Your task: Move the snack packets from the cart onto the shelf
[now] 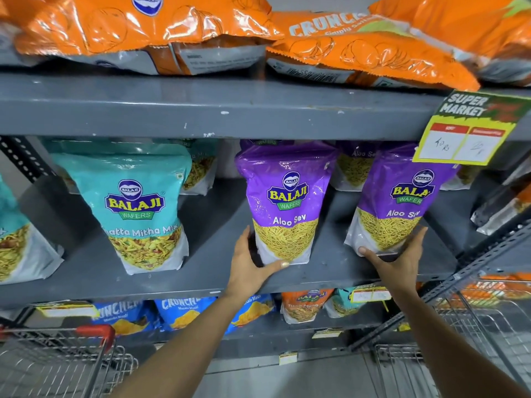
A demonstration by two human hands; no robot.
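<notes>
Two bare forearms + hands in view, no sleeves visible up to frame edge. No gloves, no watch, no bracelets, no rings seen. Left hand [249, 264]: slim fingers, thumbnail short w/ pale, glossy look (maybe polish, can't tell). Right hand [398, 258]: slim fingers too, thumbnail short, plain. Both forearms slender, smooth, no marks or tattoos visible. Nothing else of the body in view.

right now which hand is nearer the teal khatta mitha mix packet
Left. The left hand grips the middle Aloo Sev packet, right beside the teal packet; the right hand holds the farther one.
</notes>
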